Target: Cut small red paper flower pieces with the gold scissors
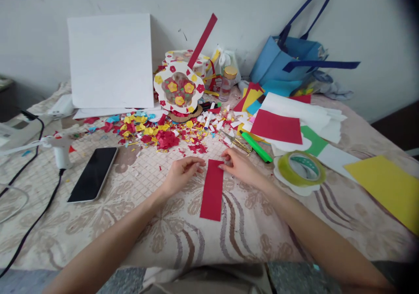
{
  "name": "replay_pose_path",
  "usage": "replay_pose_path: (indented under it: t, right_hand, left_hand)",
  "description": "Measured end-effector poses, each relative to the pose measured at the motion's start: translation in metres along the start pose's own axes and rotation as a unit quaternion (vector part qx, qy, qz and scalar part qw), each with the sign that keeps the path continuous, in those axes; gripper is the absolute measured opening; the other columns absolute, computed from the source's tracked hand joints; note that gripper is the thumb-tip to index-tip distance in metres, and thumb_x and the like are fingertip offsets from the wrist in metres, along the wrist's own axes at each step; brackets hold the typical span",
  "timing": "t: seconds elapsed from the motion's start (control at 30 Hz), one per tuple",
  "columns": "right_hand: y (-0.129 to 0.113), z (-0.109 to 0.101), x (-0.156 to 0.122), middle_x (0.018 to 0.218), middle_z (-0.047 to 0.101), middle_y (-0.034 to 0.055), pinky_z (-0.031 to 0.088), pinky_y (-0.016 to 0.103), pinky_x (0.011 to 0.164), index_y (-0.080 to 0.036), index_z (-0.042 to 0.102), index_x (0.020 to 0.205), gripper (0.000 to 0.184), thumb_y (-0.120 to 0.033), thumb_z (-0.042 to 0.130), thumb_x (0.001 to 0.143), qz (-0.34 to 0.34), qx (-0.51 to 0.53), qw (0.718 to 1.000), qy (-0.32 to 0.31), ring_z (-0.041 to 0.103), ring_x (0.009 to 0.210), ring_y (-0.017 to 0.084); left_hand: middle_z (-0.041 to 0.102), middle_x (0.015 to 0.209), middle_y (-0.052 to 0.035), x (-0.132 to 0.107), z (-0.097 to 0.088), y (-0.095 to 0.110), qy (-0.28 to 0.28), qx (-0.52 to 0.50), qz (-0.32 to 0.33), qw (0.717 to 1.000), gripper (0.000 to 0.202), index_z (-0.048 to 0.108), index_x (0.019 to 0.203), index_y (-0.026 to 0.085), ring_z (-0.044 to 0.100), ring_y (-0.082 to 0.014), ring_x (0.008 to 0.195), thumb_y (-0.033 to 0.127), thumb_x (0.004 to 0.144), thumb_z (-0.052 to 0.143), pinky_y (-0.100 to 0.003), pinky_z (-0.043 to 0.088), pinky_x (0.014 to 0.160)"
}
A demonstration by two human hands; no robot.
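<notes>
A narrow red paper strip point(211, 191) lies flat on the patterned cloth in front of me. My left hand point(182, 173) rests at the strip's upper left corner, its fingers curled and its fingertips at the paper's edge. My right hand point(238, 164) pinches the strip's upper right corner between thumb and fingers. Gold scissors point(240, 144) and a green marker point(257, 147) lie just beyond my right hand.
Red, yellow and white paper scraps point(157, 132) litter the middle. A black phone point(93, 173), a glue gun point(59, 148) and cables lie left. A tape roll point(301, 168), red sheet point(276, 127) and yellow sheet point(389, 188) lie right. A flower craft point(179, 88), white board point(111, 60) and blue bag point(288, 60) stand behind.
</notes>
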State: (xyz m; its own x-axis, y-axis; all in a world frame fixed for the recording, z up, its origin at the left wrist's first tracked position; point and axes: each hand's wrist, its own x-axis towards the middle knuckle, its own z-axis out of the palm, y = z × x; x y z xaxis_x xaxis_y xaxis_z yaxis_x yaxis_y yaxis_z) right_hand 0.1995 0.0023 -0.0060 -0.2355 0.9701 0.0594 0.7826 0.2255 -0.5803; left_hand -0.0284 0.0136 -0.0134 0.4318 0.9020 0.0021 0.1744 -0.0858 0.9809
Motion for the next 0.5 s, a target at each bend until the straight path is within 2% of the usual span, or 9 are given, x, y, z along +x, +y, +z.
replay_pose_path:
  t: [0.1,0.3,0.4,0.5]
  right_hand:
    - [0.0005,-0.0002,0.0091,0.084,0.057,0.0024,0.039,0.027,0.066,-0.019,0.053,0.085,0.016,-0.024,0.064,0.075,0.010,-0.013,1.000,-0.019,0.055,0.077,0.017]
    - [-0.0009,0.0000,0.0073,0.076,0.055,0.0006,0.036,0.027,0.063,-0.019,0.052,0.075,0.010,-0.020,0.061,0.075,-0.001,0.006,1.000,0.001,0.051,0.070,0.015]
    - [-0.0002,-0.0011,0.0034,0.067,0.052,-0.0031,0.035,0.024,0.052,-0.020,0.049,0.076,0.010,-0.024,0.058,0.079,0.019,0.141,0.990,-0.001,0.048,0.054,0.011]
    - [0.0007,-0.0037,0.0018,0.059,0.047,-0.0072,0.031,0.022,0.042,-0.022,0.046,0.077,0.019,-0.033,0.061,0.079,0.057,0.357,0.932,0.026,0.042,0.042,0.008]
  left_hand:
    - [0.069,0.100,-0.0107,0.0007,-0.0006,-0.0026,0.001,-0.025,-0.019,1.000,0.029,0.063,0.100,0.013,0.067,-0.0152,0.076,0.035,0.085,0.053,-0.025,0.052,0.064]
    - [0.068,0.103,-0.0116,-0.0023,0.0005,0.0008,-0.012,-0.039,-0.035,0.999,0.031,0.060,0.103,0.012,0.065,-0.0138,0.074,0.035,0.083,0.055,-0.023,0.049,0.060]
    - [0.068,0.101,-0.0108,-0.0050,0.0022,0.0025,-0.019,0.001,-0.031,0.999,0.040,0.058,0.110,0.012,0.058,-0.0089,0.060,0.038,0.079,0.060,-0.020,0.043,0.051]
    - [0.068,0.087,-0.0057,-0.0073,0.0030,0.0032,-0.066,0.032,-0.036,0.997,0.042,0.061,0.105,0.013,0.048,-0.0052,0.050,0.040,0.073,0.067,-0.018,0.036,0.045]
